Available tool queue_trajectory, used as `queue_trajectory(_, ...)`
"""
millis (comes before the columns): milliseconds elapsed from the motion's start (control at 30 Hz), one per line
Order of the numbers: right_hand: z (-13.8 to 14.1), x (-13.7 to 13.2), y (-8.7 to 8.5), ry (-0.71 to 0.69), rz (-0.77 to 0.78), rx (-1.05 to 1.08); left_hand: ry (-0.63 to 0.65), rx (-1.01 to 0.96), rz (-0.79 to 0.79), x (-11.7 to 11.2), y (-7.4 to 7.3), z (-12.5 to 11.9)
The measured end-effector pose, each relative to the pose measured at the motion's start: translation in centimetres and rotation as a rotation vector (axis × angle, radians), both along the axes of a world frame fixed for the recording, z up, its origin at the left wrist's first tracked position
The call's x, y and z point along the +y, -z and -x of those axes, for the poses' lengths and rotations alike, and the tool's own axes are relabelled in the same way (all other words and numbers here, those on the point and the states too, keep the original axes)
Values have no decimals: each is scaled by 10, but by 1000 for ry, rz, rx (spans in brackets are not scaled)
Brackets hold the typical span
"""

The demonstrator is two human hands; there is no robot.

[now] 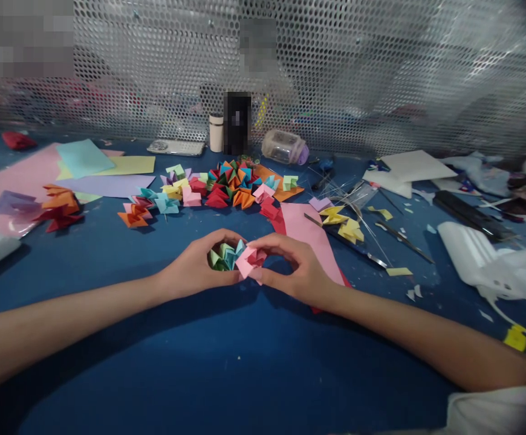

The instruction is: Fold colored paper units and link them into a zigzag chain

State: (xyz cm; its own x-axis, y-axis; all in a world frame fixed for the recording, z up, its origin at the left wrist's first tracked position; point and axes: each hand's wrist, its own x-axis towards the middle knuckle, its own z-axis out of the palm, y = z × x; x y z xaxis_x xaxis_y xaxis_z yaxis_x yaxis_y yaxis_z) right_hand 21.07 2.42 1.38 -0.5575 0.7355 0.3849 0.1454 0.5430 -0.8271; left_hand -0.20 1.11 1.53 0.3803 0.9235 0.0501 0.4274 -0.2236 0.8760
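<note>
Over the blue tabletop, my left hand curls around green and teal folded paper pieces. A pink folded paper piece is pinched between the thumb and fingers of my right hand. The pink piece touches the teal one where my hands meet; whether they are joined I cannot tell. Just beyond my hands lies a row of folded paper pieces in many colours. A pink paper sheet rests beside my right hand, with red paper partly under it.
Coloured sheets and more folded pieces lie at left. To the right are a pen-like cutter, tweezers, paper scraps and a white glue gun. A clear jar lies near the perforated metal panel.
</note>
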Motion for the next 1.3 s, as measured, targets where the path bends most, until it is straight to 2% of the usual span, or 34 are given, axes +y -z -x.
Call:
queue_trajectory(100, 0, 1, 2, 63, -151, -58, 14, 9, -4, 0, 2, 1)
queue_trajectory(233, -1, 3, 6, 56, -414, -112, 34, 24, 2, 0, 2, 2)
queue_trajectory(333, -1, 4, 8, 47, -504, -138, 30, 35, -28, 0, 1, 2)
queue_trajectory(433, -2, 3, 9, 37, -506, -143, 8, 43, -74, 1, 2, 2)
queue_trajectory(767, -3, 2, 4, 73, -570, -32, -44, 26, -9, 0, 2, 2)
queue_trajectory(867, -2, 4, 5, 33, -576, -67, -35, 33, -32, 0, 1, 2)
queue_trajectory(967, -1, 5, 7, 5, -565, -111, -25, 40, -57, 0, 1, 2)
queue_trajectory(1167, -3, 4, 8, 77, -518, -88, -44, 40, -19, 0, 1, 1)
queue_trajectory(1300, -3, 3, 5, 11, -439, -55, -52, 13, -76, 1, 4, 3)
